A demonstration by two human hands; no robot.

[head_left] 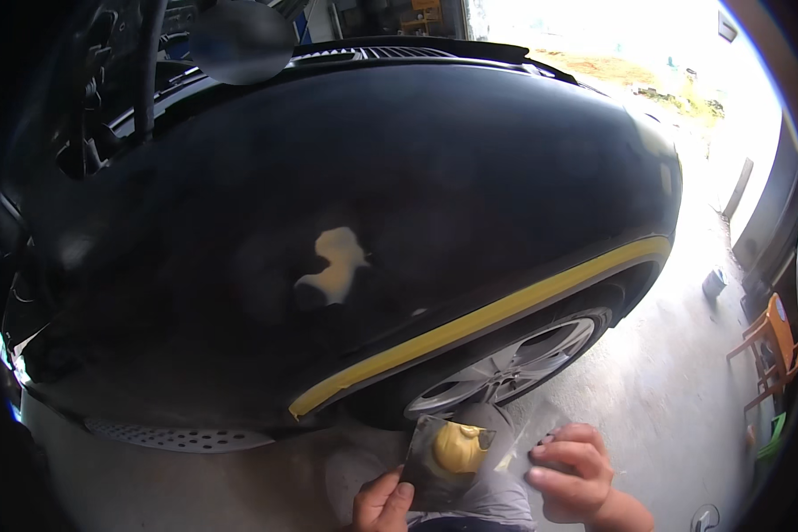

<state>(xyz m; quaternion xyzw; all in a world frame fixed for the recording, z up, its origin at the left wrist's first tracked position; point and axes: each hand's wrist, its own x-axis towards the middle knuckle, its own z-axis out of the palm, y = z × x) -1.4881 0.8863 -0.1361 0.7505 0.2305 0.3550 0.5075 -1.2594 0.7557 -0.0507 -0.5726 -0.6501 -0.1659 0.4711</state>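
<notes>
My left hand [383,496] grips the edge of a thin dark square plate [430,492] bearing a mound of yellow putty [454,452]. My right hand [581,470], at the lower right, holds a translucent flexible scraper [539,427] beside the plate, with some pale residue on it. Both hands are low in the view, in front of a dark car's side panel [461,160]. On the panel is an irregular beige patch [332,266], and yellow masking tape [470,324] runs along the wheel arch above a silver alloy wheel [550,355].
A perforated side step [177,436] runs along the car's lower left. At the right stand an orange chair [776,341], a small bucket [714,284] and a green object [771,443] near the wall. A bright opening lies beyond the car at upper right.
</notes>
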